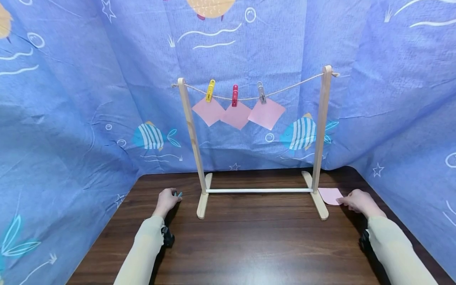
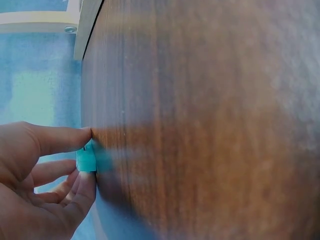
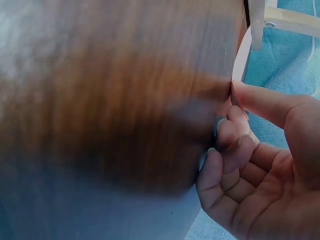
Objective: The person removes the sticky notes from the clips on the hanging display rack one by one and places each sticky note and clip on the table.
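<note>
My left hand [image 1: 168,202] is at the tabletop left of the wooden stand, its thumb and fingers pinching a teal clothespin [image 2: 86,159]. Over on the right, my right hand [image 1: 360,202] pinches the near corner of a pink paper square [image 1: 329,195] beside the stand's right foot. In the right wrist view that paper [image 3: 242,57] bends up from the table at the thumb. Three more pink squares hang from the string between the posts, under a yellow clothespin [image 1: 210,91], a red clothespin [image 1: 235,95] and a grey clothespin [image 1: 261,92].
The wooden stand [image 1: 322,130] has two posts on flat feet, joined low down by a white rod [image 1: 259,190]. Its string [image 1: 299,83] sags between the post tops. A blue fish-patterned curtain [image 1: 89,99] hangs behind and beside the dark wooden table [image 1: 263,245].
</note>
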Demonstrator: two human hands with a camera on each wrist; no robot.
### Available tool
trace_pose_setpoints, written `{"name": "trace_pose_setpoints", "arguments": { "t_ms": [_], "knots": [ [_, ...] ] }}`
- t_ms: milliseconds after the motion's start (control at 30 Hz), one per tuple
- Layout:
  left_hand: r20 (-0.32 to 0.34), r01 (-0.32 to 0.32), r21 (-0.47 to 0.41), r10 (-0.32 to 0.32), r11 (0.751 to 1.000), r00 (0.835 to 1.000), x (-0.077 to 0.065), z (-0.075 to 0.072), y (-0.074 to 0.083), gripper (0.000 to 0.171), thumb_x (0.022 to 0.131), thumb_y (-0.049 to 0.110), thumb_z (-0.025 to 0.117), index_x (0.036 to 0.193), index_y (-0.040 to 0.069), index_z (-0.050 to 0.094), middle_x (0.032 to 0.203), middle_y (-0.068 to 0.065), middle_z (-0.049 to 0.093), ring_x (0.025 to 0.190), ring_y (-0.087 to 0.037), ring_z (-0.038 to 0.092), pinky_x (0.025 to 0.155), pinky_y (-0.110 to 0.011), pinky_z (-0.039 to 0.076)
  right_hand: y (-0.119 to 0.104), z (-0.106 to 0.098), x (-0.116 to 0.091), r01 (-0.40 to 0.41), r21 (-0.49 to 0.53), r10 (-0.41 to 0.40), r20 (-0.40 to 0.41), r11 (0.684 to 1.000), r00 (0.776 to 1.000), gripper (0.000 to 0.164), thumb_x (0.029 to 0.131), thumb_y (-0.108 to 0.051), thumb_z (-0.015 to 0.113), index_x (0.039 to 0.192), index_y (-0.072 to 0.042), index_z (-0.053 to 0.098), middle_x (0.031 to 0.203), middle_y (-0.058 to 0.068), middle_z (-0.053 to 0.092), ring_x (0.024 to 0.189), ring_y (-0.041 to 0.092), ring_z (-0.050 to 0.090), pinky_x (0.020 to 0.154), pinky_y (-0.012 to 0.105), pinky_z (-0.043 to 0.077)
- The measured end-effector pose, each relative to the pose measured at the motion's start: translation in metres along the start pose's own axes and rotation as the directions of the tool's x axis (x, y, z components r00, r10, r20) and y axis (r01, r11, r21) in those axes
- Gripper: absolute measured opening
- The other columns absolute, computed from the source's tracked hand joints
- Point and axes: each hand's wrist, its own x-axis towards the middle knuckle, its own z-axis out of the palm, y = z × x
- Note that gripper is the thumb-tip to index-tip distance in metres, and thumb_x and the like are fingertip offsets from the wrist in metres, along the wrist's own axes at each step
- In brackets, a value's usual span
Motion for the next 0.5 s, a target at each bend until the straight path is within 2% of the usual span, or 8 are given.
{"name": "trace_pose_setpoints", "arguments": {
  "t_ms": [300, 433, 500],
  "knots": [
    [0.005, 0.014, -0.027, -0.014, 1.000, 1.000, -0.0013, -0.0015, -0.0029, 0.052, 0.089, 0.007, 0.072, 0.133, -0.015, 0.055, 0.127, -0.033, 0.060, 0.110, -0.043, 0.060, 0.093, -0.052, 0.050, 0.0032, 0.0002, -0.0050, -0.040, 0.008, 0.040, -0.014, 0.999, 0.999, 0.044, 0.089, -0.040, 0.070, 0.062, -0.007, 0.062, 0.055, 0.001, 0.056, 0.049, 0.015, 0.051, 0.049, 0.031, 0.044],
    [0.009, 0.010, -0.035, -0.009, 0.999, 1.000, -0.0020, -0.0032, -0.0032, 0.054, 0.089, 0.009, 0.073, 0.134, -0.015, 0.054, 0.127, -0.033, 0.060, 0.110, -0.042, 0.060, 0.091, -0.051, 0.051, 0.0035, -0.0003, -0.0079, -0.014, 0.033, 0.015, -0.014, 0.999, 1.000, 0.044, 0.091, -0.039, 0.069, 0.062, -0.006, 0.063, 0.055, 0.001, 0.056, 0.051, 0.015, 0.052, 0.050, 0.032, 0.046],
    [0.020, 0.009, -0.057, -0.008, 0.998, 1.000, -0.0028, -0.0051, -0.0030, 0.056, 0.089, 0.009, 0.073, 0.135, -0.015, 0.053, 0.128, -0.033, 0.059, 0.104, -0.039, 0.063, 0.084, -0.046, 0.055, 0.0030, -0.0021, -0.0089, -0.007, 0.054, 0.008, -0.010, 0.999, 1.000, 0.043, 0.092, -0.037, 0.068, 0.065, -0.005, 0.063, 0.057, 0.001, 0.057, 0.053, 0.016, 0.055, 0.051, 0.032, 0.049]
  ]
}}
